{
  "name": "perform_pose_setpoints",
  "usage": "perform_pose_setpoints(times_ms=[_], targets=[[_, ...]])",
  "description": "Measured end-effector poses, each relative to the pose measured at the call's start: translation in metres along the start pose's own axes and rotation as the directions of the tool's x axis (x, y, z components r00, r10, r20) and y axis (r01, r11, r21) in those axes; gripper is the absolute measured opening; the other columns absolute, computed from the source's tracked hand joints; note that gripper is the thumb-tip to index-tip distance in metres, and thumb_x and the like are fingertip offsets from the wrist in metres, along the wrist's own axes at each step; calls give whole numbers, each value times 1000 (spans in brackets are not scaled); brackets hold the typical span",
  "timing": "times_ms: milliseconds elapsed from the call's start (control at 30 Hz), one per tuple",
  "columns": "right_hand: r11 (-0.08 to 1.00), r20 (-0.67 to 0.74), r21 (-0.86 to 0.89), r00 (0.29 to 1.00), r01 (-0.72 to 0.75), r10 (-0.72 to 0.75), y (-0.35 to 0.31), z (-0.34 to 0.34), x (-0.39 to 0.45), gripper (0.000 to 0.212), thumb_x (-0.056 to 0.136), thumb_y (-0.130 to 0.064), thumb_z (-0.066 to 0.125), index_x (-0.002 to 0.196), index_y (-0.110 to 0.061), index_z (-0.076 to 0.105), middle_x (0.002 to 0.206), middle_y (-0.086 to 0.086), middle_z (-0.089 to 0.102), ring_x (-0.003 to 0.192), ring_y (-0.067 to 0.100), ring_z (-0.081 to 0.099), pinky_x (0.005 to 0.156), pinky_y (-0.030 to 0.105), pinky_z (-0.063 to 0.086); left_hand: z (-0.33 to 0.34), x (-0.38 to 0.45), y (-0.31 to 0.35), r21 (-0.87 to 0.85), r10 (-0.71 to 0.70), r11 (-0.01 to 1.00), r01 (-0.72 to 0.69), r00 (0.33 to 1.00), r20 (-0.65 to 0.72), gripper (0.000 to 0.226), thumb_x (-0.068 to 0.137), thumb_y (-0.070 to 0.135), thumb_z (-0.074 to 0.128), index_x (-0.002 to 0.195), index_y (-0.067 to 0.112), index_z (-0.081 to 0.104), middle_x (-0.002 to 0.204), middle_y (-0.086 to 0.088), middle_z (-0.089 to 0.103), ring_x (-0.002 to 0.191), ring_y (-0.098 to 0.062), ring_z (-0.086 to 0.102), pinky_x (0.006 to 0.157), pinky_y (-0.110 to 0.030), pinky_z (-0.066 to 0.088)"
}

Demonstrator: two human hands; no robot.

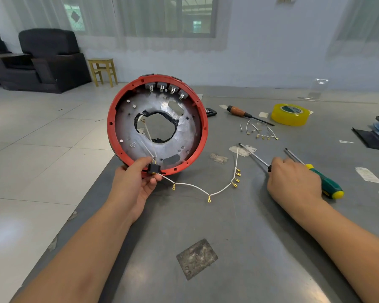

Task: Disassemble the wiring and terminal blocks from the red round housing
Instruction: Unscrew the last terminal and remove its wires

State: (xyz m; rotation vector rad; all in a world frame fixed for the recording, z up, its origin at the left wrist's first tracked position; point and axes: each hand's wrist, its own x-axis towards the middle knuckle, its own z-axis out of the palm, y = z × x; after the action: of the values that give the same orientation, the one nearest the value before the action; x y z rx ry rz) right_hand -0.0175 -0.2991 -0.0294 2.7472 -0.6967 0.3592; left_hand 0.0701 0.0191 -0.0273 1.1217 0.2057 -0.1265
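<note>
the housing [202, 119] has a matt red plastic rim around a dull, scuffed grey metal plate. the table [239, 226] is brushed grey metal, patchy with rough tape residue. the tape roll [290, 114] looks glossy yellow; one screwdriver [239, 110] has a wooden handle.

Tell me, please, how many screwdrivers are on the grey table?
3: a brown wooden-handled screwdriver beside the yellow tape roll, a green-and-yellow-handled screwdriver by the right hand, and a third screwdriver, handle hidden under that hand.

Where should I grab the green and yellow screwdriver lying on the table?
Take the green-and-yellow screwdriver by its thick handle, from above, fingers across its width. It lies flat on the table, the thin shaft passing behind the right hand, so the handle is the exposed bulky part.
</note>
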Motion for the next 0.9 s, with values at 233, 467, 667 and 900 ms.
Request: perform_pose_setpoints(times_ms=[233, 467, 667, 900], targets=[[824, -233, 269, 864, 499, -447, -22, -16, -16, 39, 94, -34, 54, 131, -23, 61, 130, 0, 58, 115, 26, 58, 95, 40, 49, 0, 0, 0, 13, -2, 1000, 2, 1000, 19, 22, 98, 16, 70, 111, 1, 61, 62, -7, 67, 50, -15, 65, 44, -19, 51], [500, -242, 546, 698, 672, -674, -55, -11, -30, 26, 99, -47, 57, 113, -30, 70, 115, -6, 58, 102, 16, 57, 91, 36, 50, -3, 2, 2, 96, 10, 995, -13, 999, 33, 36, 97, 27, 73, 118, 0, 63, 70, -11, 73, 53, -19, 68, 45, -20, 53], [396, -415, 390, 543, 831, -730, -40, -11, -25, 19, 104, -30, 53, 107, -18, 69, 108, 0, 62, 93, 23, 59, 82, 36, 51, -9, 8, 7, 193, 71, 979, -71, 997, 7, 77, 88, 54, 79, 147, 32, 34, 82, -13, 79, 51, -25, 64, 44, -25, 51], [438, -622, 584, 724, 683, -298, -21, -10, -18, 11, 103, -25, 52, 104, -18, 60, 91, -3, 61, 80, 18, 60, 69, 38, 52, -17, 6, 18, 338, 73, 937, -83, 996, 41, 39, 95, 56, 67, 119, 26, 65, 86, -5, 77, 53, -25, 67, 45, -25, 52]])
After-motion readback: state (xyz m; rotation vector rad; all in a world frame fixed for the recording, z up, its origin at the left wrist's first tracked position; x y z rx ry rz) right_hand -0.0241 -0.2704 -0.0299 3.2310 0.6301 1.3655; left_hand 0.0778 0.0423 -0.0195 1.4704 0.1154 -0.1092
